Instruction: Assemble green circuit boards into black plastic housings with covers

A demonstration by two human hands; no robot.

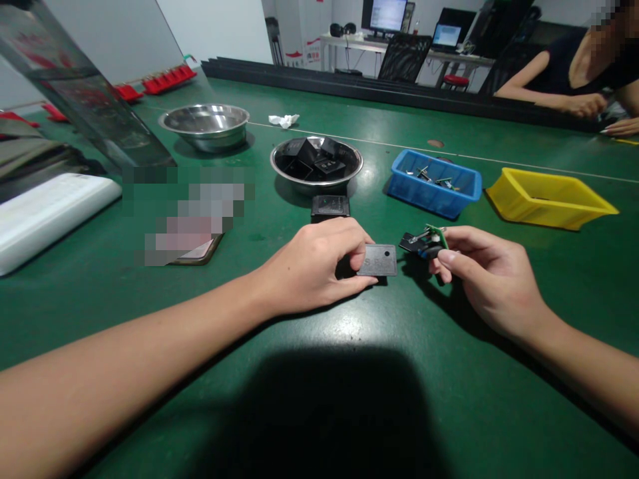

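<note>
My left hand (pixel 324 263) is closed around a small black plastic case (pixel 378 260), its flat face with a small round hole turned toward me. To the right, my right hand (pixel 492 273) pinches a small green circuit board (pixel 437 235) with dark components and a black piece sticking out to the left. The case and the board are apart, with a short gap between them. Just beyond my left hand lies another black case (pixel 330 205). Behind it, a steel bowl (pixel 276 171) holds several black cases (pixel 327 165).
A blue bin (pixel 424 196) with small electronic parts and a yellow bin (pixel 542 212) stand at the right. An empty-looking steel bowl (pixel 204 136), a phone (pixel 204 251), a white device (pixel 54 213) and a clear container (pixel 100 100) are leftward. Across the table sits another person (pixel 564 80).
</note>
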